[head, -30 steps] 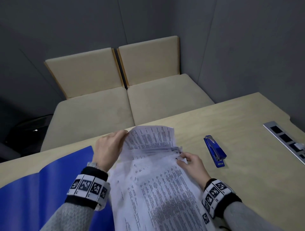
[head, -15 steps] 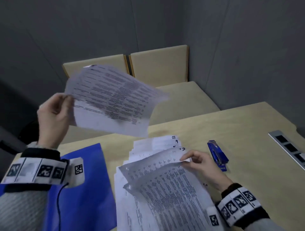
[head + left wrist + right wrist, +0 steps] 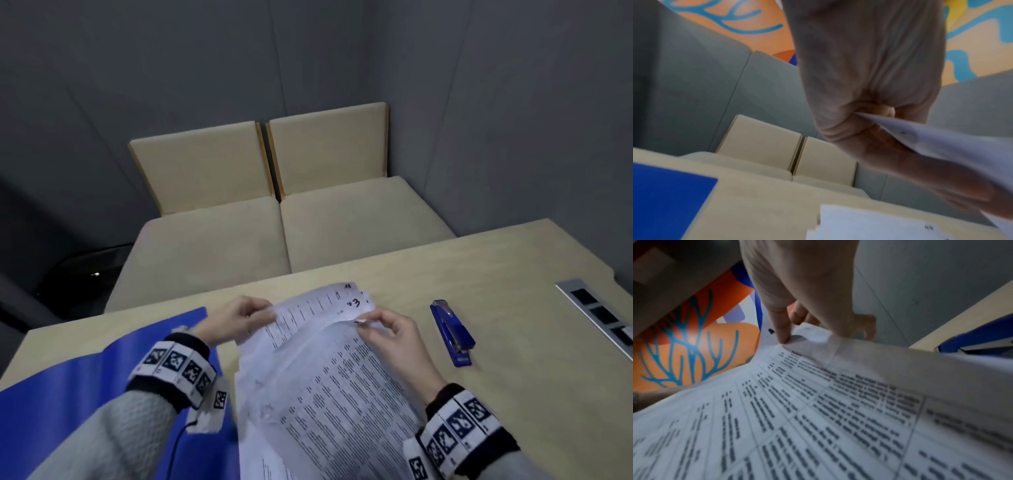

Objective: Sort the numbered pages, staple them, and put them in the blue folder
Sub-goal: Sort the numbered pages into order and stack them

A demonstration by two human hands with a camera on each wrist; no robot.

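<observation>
A loose stack of printed pages (image 3: 329, 394) with handwritten numbers lies on the table in front of me. My left hand (image 3: 239, 318) pinches the far left corner of a lifted sheet (image 3: 937, 139). My right hand (image 3: 383, 329) pinches the far right corner of the upper sheets (image 3: 838, 402), holding them raised off the pile. A handwritten 3 shows on a page below. The open blue folder (image 3: 68, 404) lies flat to the left, partly under my left forearm. A blue stapler (image 3: 452, 332) sits on the table to the right of my right hand.
The light wooden table (image 3: 513, 274) runs to a far edge, with a beige cushioned bench (image 3: 274, 233) behind it. A metal socket strip (image 3: 603, 318) is set into the table at the right. Grey walls close the corner.
My left hand, which held a sheet high up at the left half a second ago, has come back down to the pile. The right hand keeps its hold on the sheets' corner.
</observation>
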